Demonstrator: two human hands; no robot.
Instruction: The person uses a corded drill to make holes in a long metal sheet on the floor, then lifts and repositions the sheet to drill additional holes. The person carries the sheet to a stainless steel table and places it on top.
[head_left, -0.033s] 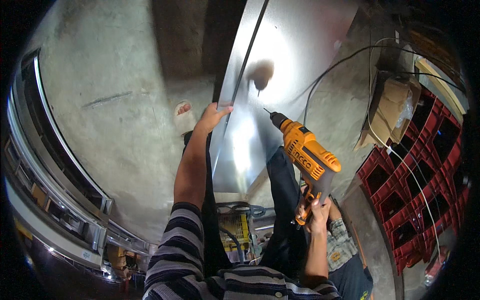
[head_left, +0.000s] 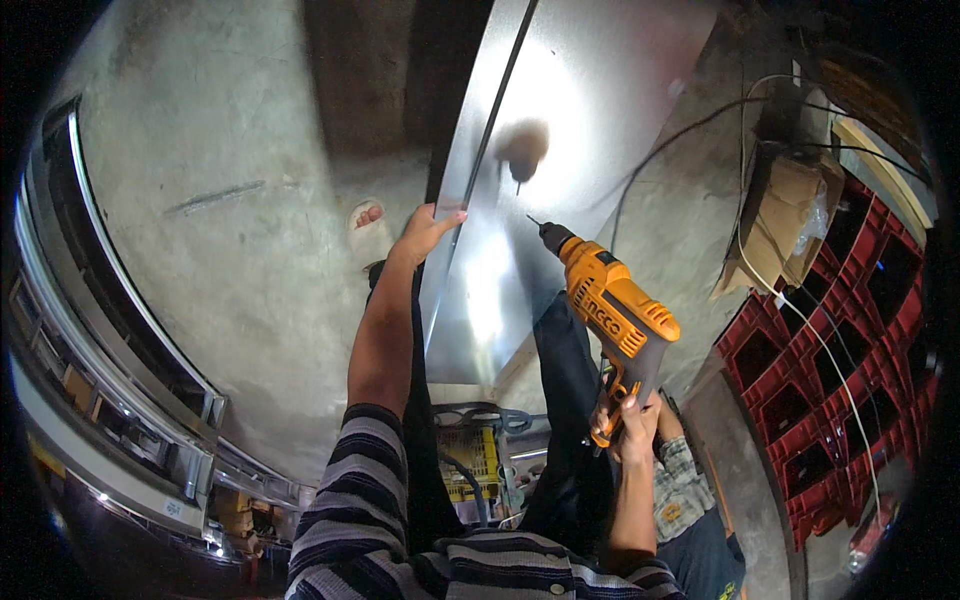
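Note:
A shiny sheet-metal panel [head_left: 590, 110] with a raised folded edge stretches away from between my legs. My left hand [head_left: 428, 236] grips its left edge, thumb over the fold. In my right hand [head_left: 634, 425] is an orange and black power drill [head_left: 615, 305], held by its handle with fingers near the trigger. A thin drill bit [head_left: 533, 219] points forward and left over the panel. A dark shadow lies on the metal beyond the bit, and the tip looks apart from the surface.
A black cable [head_left: 655, 150] loops across the panel's right side. Red plastic crates [head_left: 790, 400] and a cardboard box [head_left: 785, 215] stand right. Metal frames [head_left: 130, 440] line the left. Another person's patterned sleeve [head_left: 682, 485] shows at lower right. A yellow basket [head_left: 470, 455] sits beneath me.
The black cable by the drill has swung slightly and blurs. The drill has shifted very slightly; both hands keep their grip.

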